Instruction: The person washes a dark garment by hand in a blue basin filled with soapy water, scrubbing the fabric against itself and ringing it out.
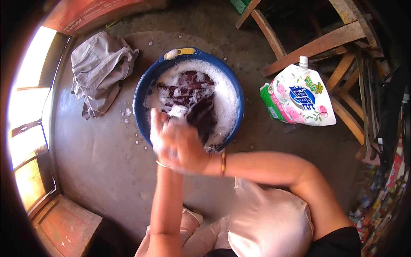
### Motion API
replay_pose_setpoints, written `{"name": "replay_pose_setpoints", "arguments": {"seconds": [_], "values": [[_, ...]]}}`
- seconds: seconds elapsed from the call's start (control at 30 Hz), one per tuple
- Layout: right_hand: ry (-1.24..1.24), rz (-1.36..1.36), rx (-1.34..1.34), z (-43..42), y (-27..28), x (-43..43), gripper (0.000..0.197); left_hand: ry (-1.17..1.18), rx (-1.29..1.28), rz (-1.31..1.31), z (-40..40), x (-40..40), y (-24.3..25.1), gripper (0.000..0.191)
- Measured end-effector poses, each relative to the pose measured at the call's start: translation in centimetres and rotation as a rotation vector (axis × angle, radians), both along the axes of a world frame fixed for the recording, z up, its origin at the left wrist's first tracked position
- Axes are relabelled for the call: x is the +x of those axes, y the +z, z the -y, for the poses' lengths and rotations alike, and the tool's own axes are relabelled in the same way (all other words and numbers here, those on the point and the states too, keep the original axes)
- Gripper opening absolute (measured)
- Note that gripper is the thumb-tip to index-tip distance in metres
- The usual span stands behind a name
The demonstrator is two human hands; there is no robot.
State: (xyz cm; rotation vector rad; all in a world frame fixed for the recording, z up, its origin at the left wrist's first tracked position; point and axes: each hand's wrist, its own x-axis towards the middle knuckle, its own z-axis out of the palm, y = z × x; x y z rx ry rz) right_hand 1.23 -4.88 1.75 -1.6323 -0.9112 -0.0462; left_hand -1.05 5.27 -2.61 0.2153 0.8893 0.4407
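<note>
My right hand lies across my left hand over the near-left rim of a blue plastic basin. Both are blurred and lathered with white suds, and the right one hides much of the left. Whether cloth is caught between them I cannot tell. Inside the basin, a dark maroon wet garment is bunched in foamy water. A pale bangle circles my left wrist, and a red and yellow bracelet my right. Foam clings to the basin's yellow handle grip.
A crumpled grey garment lies on the concrete floor to the left. Right of the basin is a white spouted detergent pouch. Wooden furniture frames stand behind it. A worn reddish wooden piece occupies the lower left.
</note>
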Motion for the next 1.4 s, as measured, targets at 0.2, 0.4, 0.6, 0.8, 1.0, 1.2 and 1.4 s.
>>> {"name": "replay_pose_setpoints", "arguments": {"seconds": [0.2,0.4,0.6,0.8,1.0,1.2,1.4], "values": [[-0.050,-0.185,-0.089,-0.8,-3.7,6.0,0.019,-0.126,0.245,-0.051,8.2,0.5,4.4,0.021],[0.076,0.050,0.132,-0.4,1.0,0.0,0.021,-0.343,0.080,0.624,0.8,-2.1,0.2,0.031],[-0.091,-0.166,-0.077,-0.5,-1.9,3.8,0.019,-0.302,0.275,0.442,5.8,0.2,2.1,0.033],[0.068,-0.084,-0.046,0.1,-2.0,5.0,0.011,-0.154,0.331,0.151,5.9,-0.7,1.9,0.025],[-0.038,-0.008,0.095,-1.4,2.0,-0.5,0.022,-0.294,0.309,0.367,0.9,-1.3,3.5,0.033],[-0.052,-0.320,-0.096,-1.3,0.6,4.2,0.023,0.039,0.347,0.005,6.2,0.9,5.2,0.028],[0.071,-0.110,-0.002,-2.3,1.5,2.3,0.021,-0.070,0.316,0.446,3.1,-1.8,3.3,0.025]]}}
